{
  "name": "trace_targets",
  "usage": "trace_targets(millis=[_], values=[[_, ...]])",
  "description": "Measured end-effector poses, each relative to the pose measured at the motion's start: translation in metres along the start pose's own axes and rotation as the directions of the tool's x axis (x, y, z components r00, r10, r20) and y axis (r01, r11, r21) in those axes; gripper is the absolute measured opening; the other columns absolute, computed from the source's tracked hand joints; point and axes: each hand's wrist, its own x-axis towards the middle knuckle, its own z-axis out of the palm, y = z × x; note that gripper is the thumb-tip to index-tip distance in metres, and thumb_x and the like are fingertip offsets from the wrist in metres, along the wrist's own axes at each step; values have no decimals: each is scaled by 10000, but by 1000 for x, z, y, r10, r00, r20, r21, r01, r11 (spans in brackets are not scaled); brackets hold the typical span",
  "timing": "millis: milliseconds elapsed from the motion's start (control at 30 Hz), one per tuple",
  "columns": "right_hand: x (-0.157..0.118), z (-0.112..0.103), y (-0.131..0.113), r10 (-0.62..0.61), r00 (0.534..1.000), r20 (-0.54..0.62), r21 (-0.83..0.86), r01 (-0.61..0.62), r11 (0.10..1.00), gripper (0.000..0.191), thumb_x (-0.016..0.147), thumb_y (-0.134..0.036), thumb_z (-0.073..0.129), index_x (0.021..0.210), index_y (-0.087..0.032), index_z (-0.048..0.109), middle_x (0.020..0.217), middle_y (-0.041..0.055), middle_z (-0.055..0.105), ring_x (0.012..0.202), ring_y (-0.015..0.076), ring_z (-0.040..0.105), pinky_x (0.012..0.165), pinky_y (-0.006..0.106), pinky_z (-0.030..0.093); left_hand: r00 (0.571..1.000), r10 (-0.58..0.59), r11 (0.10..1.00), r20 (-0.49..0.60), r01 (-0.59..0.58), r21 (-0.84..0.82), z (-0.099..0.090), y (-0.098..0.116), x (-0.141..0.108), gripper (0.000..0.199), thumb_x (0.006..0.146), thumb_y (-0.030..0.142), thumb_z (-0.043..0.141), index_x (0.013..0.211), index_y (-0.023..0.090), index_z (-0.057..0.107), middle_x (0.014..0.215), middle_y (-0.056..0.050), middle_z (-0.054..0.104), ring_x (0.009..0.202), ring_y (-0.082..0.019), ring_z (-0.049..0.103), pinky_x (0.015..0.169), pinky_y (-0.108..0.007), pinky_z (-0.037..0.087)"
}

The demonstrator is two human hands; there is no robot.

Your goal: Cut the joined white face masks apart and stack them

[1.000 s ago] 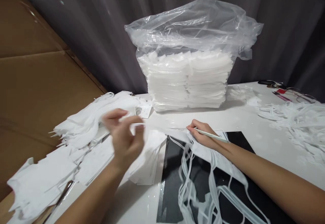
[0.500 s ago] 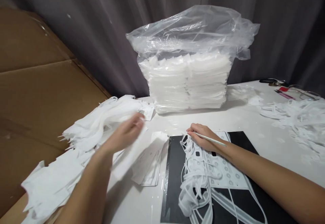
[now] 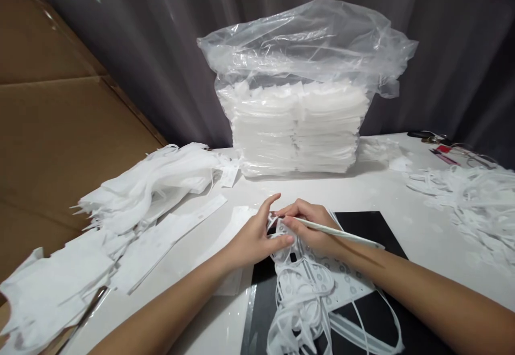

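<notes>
My right hand [image 3: 316, 226] is closed around a thin pale stick-like tool [image 3: 341, 231], its back end pointing along my forearm. It rests at the upper edge of a white sheet printed with circles [image 3: 350, 285], which lies on a black board [image 3: 386, 242]. My left hand [image 3: 257, 237] is beside it at the sheet's upper left, thumb and forefinger apart; the other fingers are partly hidden. A tangle of white straps and trimmed strips [image 3: 301, 301] lies over the sheet's left side. Whether the left fingertips touch the strips is hard to make out.
Loose white cut pieces [image 3: 148, 189] are heaped on the left beside a cardboard box [image 3: 60, 130]. White printed slips [image 3: 177, 237] lie nearer. Behind stands a clear plastic bag [image 3: 298, 124] of stacked white sheets. A pile of white scraps [image 3: 478, 199] is at the right.
My left hand has moved right, from above the white slips to the sheet beside my right hand. The sheet and straps have shifted slightly left; the right hand keeps the tool.
</notes>
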Motion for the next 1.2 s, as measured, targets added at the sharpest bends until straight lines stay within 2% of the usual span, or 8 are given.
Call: trace_targets(millis=[67, 133, 233, 400, 667, 933, 1100, 1200], values=[[0, -4, 5, 3, 999, 45, 68, -6, 998, 158, 919, -366, 522, 857, -225, 557, 1060, 64, 706, 948, 206, 668, 812, 347, 488, 998, -39, 997, -41, 37, -69, 11, -7, 4, 790, 849, 400, 631, 1472, 243, 172, 1103, -89, 623, 955, -231, 602, 869, -403, 459], [3, -12, 16, 36, 998, 56, 129, -43, 991, 219, 930, -412, 498, 822, -223, 524, 1054, 75, 711, 990, 215, 661, 846, 371, 479, 994, -84, 990, -62, 76, -121, 12, -13, 7, 794, 860, 386, 619, 1485, 237, 152, 897, -34, 635, 753, -178, 599, 754, -363, 478], [9, -23, 30, 118, 991, 60, 233, -128, 964, 300, 908, -472, 512, 749, -219, 485, 971, 85, 726, 1009, 232, 658, 891, 404, 463, 993, -100, 976, -64, 85, -199, 8, -20, 9, 821, 851, 365, 642, 1490, 224, 147, 777, 10, 586, 669, -138, 554, 703, -318, 458], [12, -28, 37, 168, 979, 115, 213, -189, 959, 302, 896, -452, 536, 718, -220, 463, 963, 77, 726, 1011, 223, 654, 878, 379, 461, 994, -96, 974, -49, 83, -212, 5, -24, 9, 808, 850, 371, 643, 1484, 247, 158, 785, 13, 563, 652, -126, 521, 663, -296, 441], [11, -31, 40, 136, 977, 163, 68, -149, 987, 271, 923, -416, 493, 735, -224, 456, 978, 51, 716, 955, 198, 641, 793, 328, 452, 996, -61, 988, -64, 51, -143, 5, -28, 9, 765, 859, 353, 626, 1475, 250, 185, 745, 27, 518, 654, -128, 481, 655, -288, 423], [8, -23, 37, 87, 981, 172, -267, -38, 963, 126, 922, -284, 478, 868, -214, 568, 932, 22, 684, 782, 158, 611, 670, 270, 426, 999, -6, 994, -41, 1, -110, 5, -22, 7, 795, 860, 341, 614, 1488, 270, 133, 738, 42, 503, 633, -119, 475, 651, -276, 426], [8, -19, 38, 47, 997, 66, -374, -19, 927, 151, 935, -262, 425, 849, -207, 536, 795, 10, 621, 709, 153, 579, 638, 259, 404, 997, 81, 996, 18, -82, 37, -3, -13, 4, 585, 878, 325, 572, 1409, 265, 335, 954, -32, 583, 739, -140, 528, 708, -292, 455], [9, -18, 38, 43, 997, 66, -405, -13, 914, 156, 931, -266, 419, 830, -208, 523, 793, 18, 614, 712, 159, 580, 640, 260, 406, 990, 81, 964, 118, -108, 242, -5, -7, 3, 344, 891, 358, 548, 1212, 235, 544, 1010, -55, 628, 712, -147, 560, 636, -273, 447]])
